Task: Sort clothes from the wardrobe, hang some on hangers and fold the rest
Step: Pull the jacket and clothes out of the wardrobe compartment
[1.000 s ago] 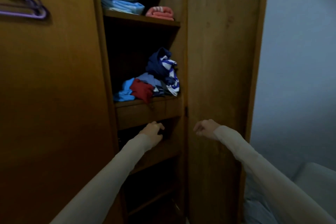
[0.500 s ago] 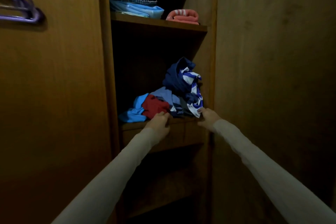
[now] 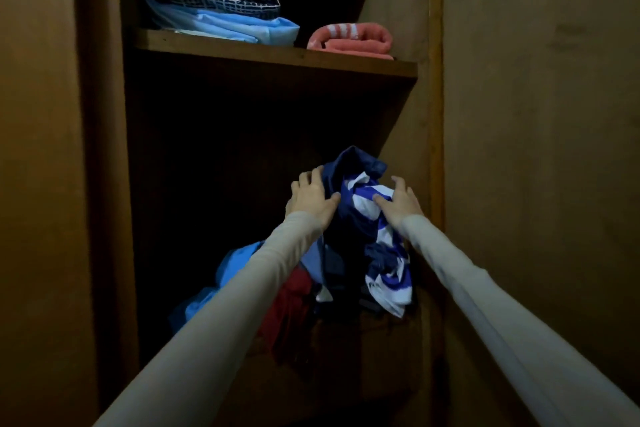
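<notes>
Both hands reach into the wardrobe [image 3: 426, 149] — the left hand [image 3: 311, 199] and right hand [image 3: 398, 203] each curl fingers around the navy and blue-striped garment [image 3: 356, 204] topping the heap of clothes [image 3: 294, 288] on the wardrobe's middle shelf; folded items [image 3: 242, 24] sit on the shelf above.

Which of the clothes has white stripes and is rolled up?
The pink towel on the top shelf. It is rolled, unlike the flat blue stack beside it.
</notes>
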`<state>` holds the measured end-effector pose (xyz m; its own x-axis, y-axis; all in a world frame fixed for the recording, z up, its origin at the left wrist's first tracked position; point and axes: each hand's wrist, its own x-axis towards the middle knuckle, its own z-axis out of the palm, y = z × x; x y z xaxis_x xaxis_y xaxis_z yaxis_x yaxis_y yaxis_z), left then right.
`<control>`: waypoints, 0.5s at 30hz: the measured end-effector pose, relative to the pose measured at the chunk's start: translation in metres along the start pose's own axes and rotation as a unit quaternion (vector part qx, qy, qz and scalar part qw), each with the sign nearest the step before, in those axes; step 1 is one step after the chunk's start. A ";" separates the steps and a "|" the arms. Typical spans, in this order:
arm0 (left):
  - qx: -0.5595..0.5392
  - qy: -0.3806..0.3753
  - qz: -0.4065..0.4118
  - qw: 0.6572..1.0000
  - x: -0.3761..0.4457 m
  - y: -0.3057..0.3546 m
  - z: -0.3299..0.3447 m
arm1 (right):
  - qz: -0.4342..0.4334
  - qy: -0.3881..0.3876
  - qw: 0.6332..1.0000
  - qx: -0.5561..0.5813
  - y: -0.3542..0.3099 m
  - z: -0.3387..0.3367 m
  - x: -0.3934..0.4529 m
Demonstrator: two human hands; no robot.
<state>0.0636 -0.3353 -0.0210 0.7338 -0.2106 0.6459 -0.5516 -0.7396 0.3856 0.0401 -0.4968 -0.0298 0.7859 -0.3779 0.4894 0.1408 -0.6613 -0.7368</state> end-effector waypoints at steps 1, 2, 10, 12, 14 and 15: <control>-0.001 -0.006 -0.007 1.000 0.010 0.001 0.005 | 0.000 0.005 1.000 -0.006 0.001 0.005 0.010; -0.004 -0.011 -0.012 1.000 0.019 0.001 0.011 | 0.002 0.009 1.000 -0.012 0.002 0.010 0.019; 0.026 -0.029 -0.051 0.998 0.046 -0.023 0.046 | -0.051 -0.066 0.996 0.032 0.020 0.047 0.045; 0.037 -0.032 -0.106 0.993 0.046 -0.038 0.046 | -0.082 -0.111 0.990 0.042 0.019 0.055 0.047; 0.050 -0.024 -0.146 0.988 0.045 -0.048 0.044 | -0.115 -0.140 0.983 0.037 0.016 0.062 0.048; 0.064 -0.012 -0.141 0.988 0.044 -0.051 0.044 | -0.121 -0.147 0.981 0.024 0.015 0.063 0.048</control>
<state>0.1410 -0.3352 -0.0411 0.8615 0.0021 0.5077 -0.2692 -0.8459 0.4604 0.1181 -0.4846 -0.0466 0.8641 -0.0057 0.5033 0.3681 -0.6748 -0.6397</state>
